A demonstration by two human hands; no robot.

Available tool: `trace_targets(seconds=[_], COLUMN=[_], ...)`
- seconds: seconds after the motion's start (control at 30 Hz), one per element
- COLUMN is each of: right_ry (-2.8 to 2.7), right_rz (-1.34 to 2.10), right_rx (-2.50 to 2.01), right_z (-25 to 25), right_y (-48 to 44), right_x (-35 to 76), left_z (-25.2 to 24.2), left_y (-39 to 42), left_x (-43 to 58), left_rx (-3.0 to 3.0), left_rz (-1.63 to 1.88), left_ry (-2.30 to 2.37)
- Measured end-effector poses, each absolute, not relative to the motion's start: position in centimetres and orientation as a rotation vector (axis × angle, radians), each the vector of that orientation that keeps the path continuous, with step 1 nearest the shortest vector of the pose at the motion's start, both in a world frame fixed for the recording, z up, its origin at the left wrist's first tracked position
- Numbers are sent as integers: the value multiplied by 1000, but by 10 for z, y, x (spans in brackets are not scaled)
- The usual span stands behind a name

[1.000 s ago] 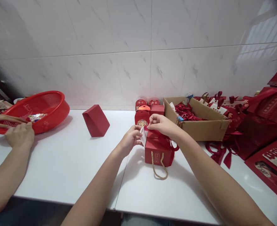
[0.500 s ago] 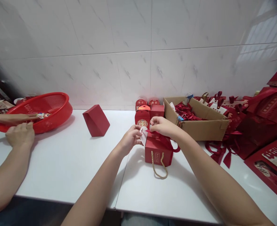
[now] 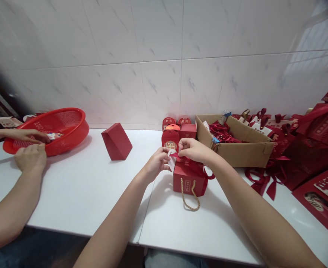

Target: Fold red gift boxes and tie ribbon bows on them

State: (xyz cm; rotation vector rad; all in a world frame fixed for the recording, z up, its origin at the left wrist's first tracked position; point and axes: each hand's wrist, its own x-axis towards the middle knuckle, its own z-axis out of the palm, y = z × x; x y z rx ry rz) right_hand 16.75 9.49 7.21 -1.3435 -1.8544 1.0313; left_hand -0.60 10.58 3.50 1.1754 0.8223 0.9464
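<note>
In front of me on the white table stands a small red gift box, with a gold rope handle hanging down its near side. My left hand is closed at the box's upper left, its fingertips pinching a white tag. Above the box top, my right hand pinches the dark red ribbon, which lies across the lid and loops out on the right. The exact fingertip grip of my right hand is partly hidden.
Behind the gift box are several small red boxes. A cardboard box of red ribbons stands right of them, with more red gift bags beyond. Leftward are a red folded box and a red basket, where a co-worker's hands reach in.
The view has shifted slightly, so everything sits a little further right. My hands keep nearly the same hold on tag and ribbon. The co-worker's far hand has moved within the basket.
</note>
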Motion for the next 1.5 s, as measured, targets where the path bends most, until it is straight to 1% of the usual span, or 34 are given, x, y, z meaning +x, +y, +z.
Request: trace_targets(seconds=[0.13,0.33,0.5,0.57,0.7,0.8,0.87,0.93,1.0,1.1,1.17,1.33,1.5], right_ry=[-1871,-1951,-1962,-1971,-1917,-1918,-1971,-2053,-2155,-2245,-2246,-2214,-2045], right_rz=[1037,893,896,828,564,521,591,700,779,758,722,633,353], right_rx=[-1278,-1304,-1303,-1338,-1498,-1599,-1670,-1712,-1715,-1789,-1865,-1924,-1723], right_z=[67,59,61,64,74,82,86,89,89,86,85,95,111], right_y=[99,102,99,99,99,96,90,85,84,90,95,91,71], right_x=[164,159,157,157,174,204,223,233,234,223,217,224,238], left_z=[36,34,32,32,38,55,74,100,126,154,162,160,163], left_y=[105,106,108,108,110,118,124,128,128,124,120,105,87], left_x=[-6,-5,-4,-4,-9,-13,-14,-15,-16,-18,-20,-22,-33], left_rx=[1198,1228,1296,1315,1161,992,918,921,932,942,1013,1352,1487], left_rz=[937,868,925,962,1142,1327,1430,1462,1472,1548,1614,1806,1840], left_ry=[820,816,838,829,807,818,821,799,706,518,479,666,668])
